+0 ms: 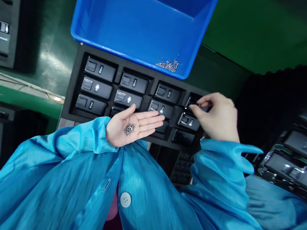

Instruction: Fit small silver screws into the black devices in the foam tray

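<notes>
Open left hand (123, 126), palm up, cradling loose screws (129, 129)
Right hand (218, 116) pinches a black module (192, 103) in the foam tray (73, 84).

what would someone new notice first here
A bright blue plastic bin stands at the top, with small silver screws piled in its near corner. Just below, a black foam tray holds rows of black rectangular cases. In front, the open left hand holds a heap of screws on its palm, while the right hand grips a black case at the tray's right side.
</notes>
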A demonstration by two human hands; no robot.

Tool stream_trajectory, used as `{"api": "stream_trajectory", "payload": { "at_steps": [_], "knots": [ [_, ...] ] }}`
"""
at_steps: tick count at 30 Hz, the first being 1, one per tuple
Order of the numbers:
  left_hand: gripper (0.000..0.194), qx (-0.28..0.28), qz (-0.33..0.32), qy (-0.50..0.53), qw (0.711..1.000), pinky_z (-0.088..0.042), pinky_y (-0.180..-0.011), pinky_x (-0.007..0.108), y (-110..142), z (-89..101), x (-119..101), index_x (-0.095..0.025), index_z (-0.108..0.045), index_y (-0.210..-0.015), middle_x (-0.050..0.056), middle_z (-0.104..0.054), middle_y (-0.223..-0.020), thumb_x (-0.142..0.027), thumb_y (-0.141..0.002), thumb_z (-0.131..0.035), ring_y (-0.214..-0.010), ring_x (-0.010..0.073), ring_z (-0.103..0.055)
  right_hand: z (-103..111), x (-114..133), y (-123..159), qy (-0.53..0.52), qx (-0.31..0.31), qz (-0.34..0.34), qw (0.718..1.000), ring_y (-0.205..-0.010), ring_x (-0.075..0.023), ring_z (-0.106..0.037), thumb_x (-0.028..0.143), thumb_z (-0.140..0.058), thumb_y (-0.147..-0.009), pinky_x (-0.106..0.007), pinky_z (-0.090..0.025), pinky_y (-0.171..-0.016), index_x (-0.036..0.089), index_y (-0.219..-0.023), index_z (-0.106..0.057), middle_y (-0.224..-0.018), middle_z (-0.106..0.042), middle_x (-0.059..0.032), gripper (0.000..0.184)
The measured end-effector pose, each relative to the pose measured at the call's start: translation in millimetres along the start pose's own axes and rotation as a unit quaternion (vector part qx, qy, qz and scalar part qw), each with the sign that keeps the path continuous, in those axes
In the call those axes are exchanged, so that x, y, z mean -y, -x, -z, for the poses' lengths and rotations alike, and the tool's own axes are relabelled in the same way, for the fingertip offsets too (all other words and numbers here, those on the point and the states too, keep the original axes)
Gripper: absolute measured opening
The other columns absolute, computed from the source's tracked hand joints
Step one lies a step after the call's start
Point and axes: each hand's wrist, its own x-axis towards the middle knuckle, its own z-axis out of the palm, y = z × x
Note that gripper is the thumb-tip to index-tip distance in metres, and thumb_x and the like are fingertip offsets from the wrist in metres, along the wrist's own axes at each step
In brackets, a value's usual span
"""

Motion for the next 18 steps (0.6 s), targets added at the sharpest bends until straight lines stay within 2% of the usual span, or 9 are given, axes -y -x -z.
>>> {"api": "stream_trajectory", "payload": {
  "at_steps": [2,3,5,7,10,12,15,18],
  "knots": [
    [0.077,-0.007,0.002,0.004,1.000,-0.028,-0.123,0.036,0,0.4,1,-0.006,-0.026,-0.163,0.016,-0.046,-0.160,-0.056,-0.106,-0.015,-0.148,0.0241,-0.047,10,22,18,-0.013,-0.062,0.085,0.994,-0.088,-0.0262,-0.058,0.025,-0.069,-0.079,-0.045,-0.046,-0.086,0.024,-0.080,-0.058,-0.084,-0.063,-0.0038,0.011],
    [0.078,-0.015,0.003,0.010,1.000,-0.030,-0.122,0.036,-1,-0.1,1,-0.006,-0.028,-0.163,0.016,-0.051,-0.157,-0.057,-0.106,-0.014,-0.144,0.0236,-0.052,13,35,28,-0.028,-0.065,0.147,0.987,-0.089,-0.0254,-0.059,0.025,-0.067,-0.085,-0.043,-0.046,-0.085,0.024,-0.082,-0.060,-0.085,-0.064,-0.0038,0.008],
    [0.078,-0.029,-0.001,0.024,0.999,-0.036,-0.116,0.034,-2,-2.4,2,-0.004,-0.033,-0.161,0.016,-0.064,-0.144,-0.056,-0.106,-0.014,-0.130,0.0218,-0.062,16,62,48,-0.067,-0.023,0.277,0.958,-0.089,-0.0234,-0.061,0.024,-0.065,-0.093,-0.041,-0.046,-0.085,0.023,-0.087,-0.063,-0.086,-0.067,-0.0030,0.006],
    [0.077,-0.029,-0.004,0.035,0.999,-0.042,-0.105,0.030,-3,-5.2,3,-0.002,-0.040,-0.156,0.014,-0.075,-0.119,-0.055,-0.106,-0.016,-0.106,0.0188,-0.071,12,85,62,-0.098,0.034,0.347,0.932,-0.089,-0.0222,-0.061,0.020,-0.061,-0.096,-0.039,-0.047,-0.081,0.022,-0.090,-0.063,-0.092,-0.069,-0.0045,0.007],
    [0.077,-0.020,-0.005,0.039,0.999,-0.046,-0.089,0.028,-4,-8.1,4,-0.002,-0.052,-0.147,0.009,-0.074,-0.087,-0.055,-0.106,-0.015,-0.077,0.0163,-0.068,3,102,70,-0.089,0.098,0.361,0.923,-0.091,-0.0235,-0.059,0.020,-0.056,-0.099,-0.039,-0.047,-0.078,0.021,-0.091,-0.064,-0.097,-0.069,-0.0070,0.011],
    [0.074,-0.015,-0.012,0.034,0.999,-0.046,-0.085,0.028,-3,-8.3,5,-0.005,-0.058,-0.141,0.007,-0.070,-0.077,-0.053,-0.106,-0.014,-0.072,0.0168,-0.065,-1,105,70,-0.060,0.111,0.360,0.924,-0.090,-0.0239,-0.057,0.020,-0.054,-0.100,-0.039,-0.046,-0.076,0.020,-0.092,-0.064,-0.097,-0.068,-0.0080,0.012],
    [0.071,-0.007,-0.021,0.020,1.000,-0.045,-0.085,0.029,-3,-7.8,5,-0.009,-0.063,-0.135,0.005,-0.066,-0.071,-0.050,-0.106,-0.013,-0.070,0.0178,-0.064,-4,106,68,0.004,0.111,0.377,0.919,-0.085,-0.0233,-0.053,0.020,-0.052,-0.100,-0.038,-0.042,-0.074,0.020,-0.090,-0.064,-0.093,-0.066,-0.0084,0.016],
    [0.073,-0.019,-0.023,-0.003,1.000,-0.046,-0.091,0.033,-3,-8.7,5,-0.009,-0.063,-0.133,0.009,-0.071,-0.083,-0.051,-0.106,-0.011,-0.081,0.0204,-0.068,-3,108,69,0.077,0.105,0.399,0.908,-0.082,-0.0237,-0.052,0.017,-0.055,-0.098,-0.038,-0.039,-0.072,0.019,-0.086,-0.063,-0.089,-0.065,-0.0086,0.015]
  ]
}}
